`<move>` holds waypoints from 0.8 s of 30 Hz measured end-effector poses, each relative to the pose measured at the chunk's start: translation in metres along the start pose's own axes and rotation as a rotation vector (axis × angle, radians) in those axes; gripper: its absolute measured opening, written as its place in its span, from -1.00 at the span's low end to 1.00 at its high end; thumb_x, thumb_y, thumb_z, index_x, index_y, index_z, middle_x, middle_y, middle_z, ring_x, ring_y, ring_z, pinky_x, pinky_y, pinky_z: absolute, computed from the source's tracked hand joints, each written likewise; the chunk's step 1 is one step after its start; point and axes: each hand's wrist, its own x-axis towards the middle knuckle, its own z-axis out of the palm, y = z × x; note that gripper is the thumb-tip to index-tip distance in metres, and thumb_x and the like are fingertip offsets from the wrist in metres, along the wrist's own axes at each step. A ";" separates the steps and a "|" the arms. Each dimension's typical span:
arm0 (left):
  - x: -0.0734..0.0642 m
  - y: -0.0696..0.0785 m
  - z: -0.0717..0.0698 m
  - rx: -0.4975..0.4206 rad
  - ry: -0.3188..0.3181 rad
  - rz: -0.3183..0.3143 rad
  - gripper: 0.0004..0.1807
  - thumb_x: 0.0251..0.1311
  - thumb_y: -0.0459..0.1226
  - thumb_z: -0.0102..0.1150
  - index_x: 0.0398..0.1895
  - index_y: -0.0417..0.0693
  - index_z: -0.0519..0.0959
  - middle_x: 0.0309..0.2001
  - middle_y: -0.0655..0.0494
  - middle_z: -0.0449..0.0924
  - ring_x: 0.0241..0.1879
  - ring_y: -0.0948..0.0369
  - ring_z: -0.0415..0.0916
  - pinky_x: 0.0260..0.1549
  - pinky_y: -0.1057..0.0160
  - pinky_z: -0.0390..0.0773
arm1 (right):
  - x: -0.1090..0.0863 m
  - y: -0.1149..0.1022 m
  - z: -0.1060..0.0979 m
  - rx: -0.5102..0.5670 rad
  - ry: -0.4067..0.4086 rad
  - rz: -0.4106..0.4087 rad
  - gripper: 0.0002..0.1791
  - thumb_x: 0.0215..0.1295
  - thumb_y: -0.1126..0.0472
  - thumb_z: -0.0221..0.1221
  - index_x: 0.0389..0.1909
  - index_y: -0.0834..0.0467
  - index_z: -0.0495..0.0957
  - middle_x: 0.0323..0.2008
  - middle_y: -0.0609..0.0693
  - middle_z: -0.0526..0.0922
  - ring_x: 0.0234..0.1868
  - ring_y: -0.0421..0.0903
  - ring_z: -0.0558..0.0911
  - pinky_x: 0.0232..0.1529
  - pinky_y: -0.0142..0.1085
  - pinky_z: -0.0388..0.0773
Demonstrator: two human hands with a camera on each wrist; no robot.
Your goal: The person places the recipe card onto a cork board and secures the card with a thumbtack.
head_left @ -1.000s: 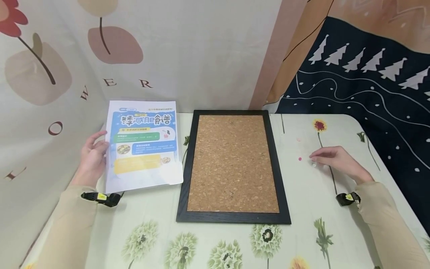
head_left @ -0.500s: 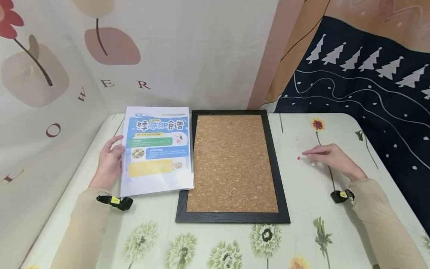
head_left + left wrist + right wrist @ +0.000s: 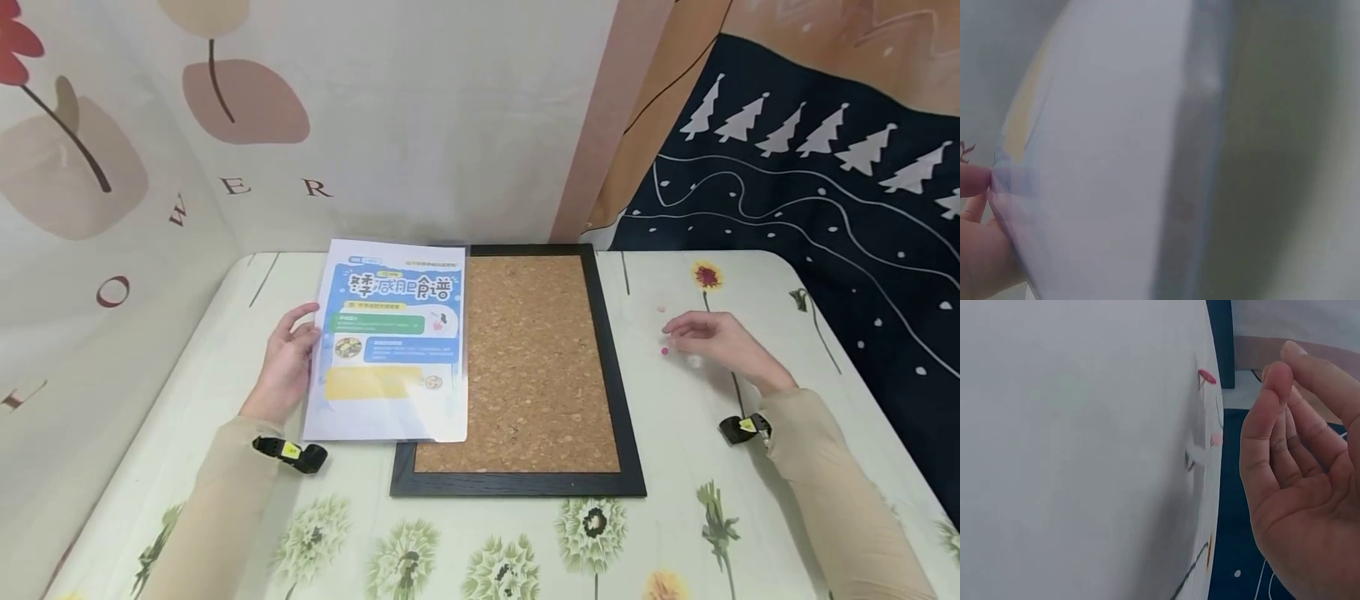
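My left hand (image 3: 287,367) pinches the left edge of a printed sheet (image 3: 386,421), blue with a green bar and a yellow block, in a clear plastic sleeve. The sheet overlaps the left part of a cork board (image 3: 540,358) with a black frame (image 3: 525,484). In the left wrist view the sleeve (image 3: 1104,150) fills most of the picture, with the thumb and fingers at its edge. To the board's right hovers my right hand (image 3: 716,337), fingers loosely bent, nothing visible between them. Below it lie a bright pink thumbtack (image 3: 1207,376) and a whitish one (image 3: 1195,456).
A pale pink tack (image 3: 661,309) lies a little farther back on the table. The flower-print tablecloth (image 3: 480,542) covers the table. Behind it hangs a pale curtain (image 3: 420,125), and at the right a dark blue cloth (image 3: 810,183) with white trees.
The left hand has carried the sheet rightward, from beside the board to over its left part. My right hand has shifted slightly left and back, its fingers loosening.
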 end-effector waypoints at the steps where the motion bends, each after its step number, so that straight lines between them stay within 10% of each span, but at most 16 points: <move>1: 0.000 -0.001 0.003 0.007 0.002 -0.001 -0.58 0.46 -0.44 -0.21 0.27 0.12 0.29 -0.09 0.15 0.46 -0.11 0.28 0.46 -0.17 0.44 0.45 | 0.001 -0.001 0.001 0.004 -0.001 -0.004 -0.64 0.34 0.13 0.22 0.03 0.28 0.57 -0.12 0.15 0.64 -0.20 -0.20 0.58 -0.11 -0.35 0.39; 24: 0.000 -0.006 0.066 0.046 -0.077 -0.014 -0.60 0.46 -0.43 -0.20 0.25 0.10 0.31 -0.09 0.10 0.42 -0.10 0.21 0.45 -0.18 0.36 0.43 | 0.016 -0.032 0.016 0.102 0.058 -0.044 -0.73 0.30 0.15 0.27 -0.17 0.30 0.58 -0.32 0.13 0.64 -0.35 0.01 0.60 -0.28 -0.31 0.41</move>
